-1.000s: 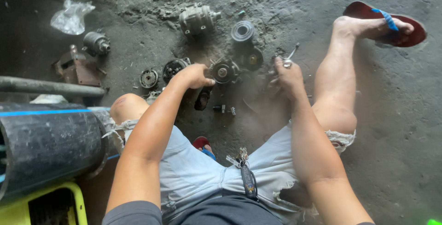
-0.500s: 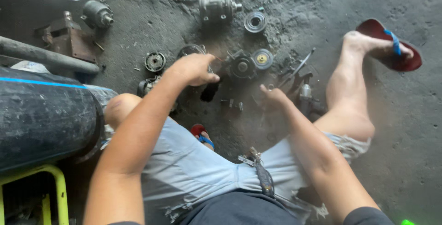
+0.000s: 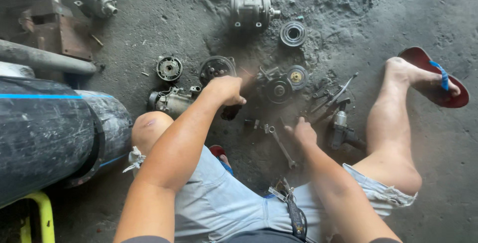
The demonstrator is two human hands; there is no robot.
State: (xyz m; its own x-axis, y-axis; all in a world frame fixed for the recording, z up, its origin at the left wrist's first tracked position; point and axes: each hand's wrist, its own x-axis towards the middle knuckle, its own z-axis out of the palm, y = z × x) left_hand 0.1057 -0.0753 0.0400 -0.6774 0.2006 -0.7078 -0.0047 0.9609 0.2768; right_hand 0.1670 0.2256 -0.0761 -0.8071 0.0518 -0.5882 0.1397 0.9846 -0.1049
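Just one view here: a head-worn cam looking steeply down from above the seated person, close in. Arms and legs fill the near half, a dirty concrete floor runs to the far edge.

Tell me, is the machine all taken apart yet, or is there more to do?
Lots is apart already: round metal parts and a pulley ring lie loose on the dirty floor. Right now the left hand grips a dark tool, and the right hand rests by a wrench. The grey machine body looks unopened.
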